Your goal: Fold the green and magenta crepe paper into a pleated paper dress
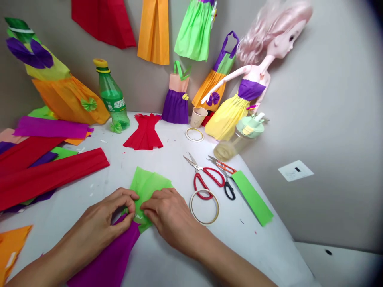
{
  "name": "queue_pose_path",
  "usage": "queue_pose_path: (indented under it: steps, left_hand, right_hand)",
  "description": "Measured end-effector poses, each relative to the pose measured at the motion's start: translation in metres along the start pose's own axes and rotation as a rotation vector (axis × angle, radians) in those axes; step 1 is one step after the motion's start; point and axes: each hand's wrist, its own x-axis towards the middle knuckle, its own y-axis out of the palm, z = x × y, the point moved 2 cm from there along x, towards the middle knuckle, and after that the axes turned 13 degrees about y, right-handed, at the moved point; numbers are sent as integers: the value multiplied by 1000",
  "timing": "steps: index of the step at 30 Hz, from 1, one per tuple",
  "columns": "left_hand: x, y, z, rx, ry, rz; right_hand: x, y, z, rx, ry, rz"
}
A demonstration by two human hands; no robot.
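My left hand (103,215) pinches green crepe paper (148,189) onto purple crepe paper (107,255); my right hand (169,219) presses flat, ungripping.

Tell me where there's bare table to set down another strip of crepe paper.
Bare white table lies between the red crepe paper and the red paper dress, and right of the tape ring below the green paper strip. It is crowded around the red-handled scissors and along the back edge.
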Motion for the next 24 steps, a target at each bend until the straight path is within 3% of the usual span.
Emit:
queue_pose_path:
  steps: [7, 18, 24]
  left_hand:
    - [3, -1, -10, -7, 14, -28]
    - [2, -5, -4, -51, 50, -57]
    - [2, -15, -4, -100, 1, -76]
  right_hand:
    - [11, 11, 4, 248, 20, 24]
    - [11, 15, 4, 311, 30, -46]
    - [11, 16, 1, 378, 25, -53]
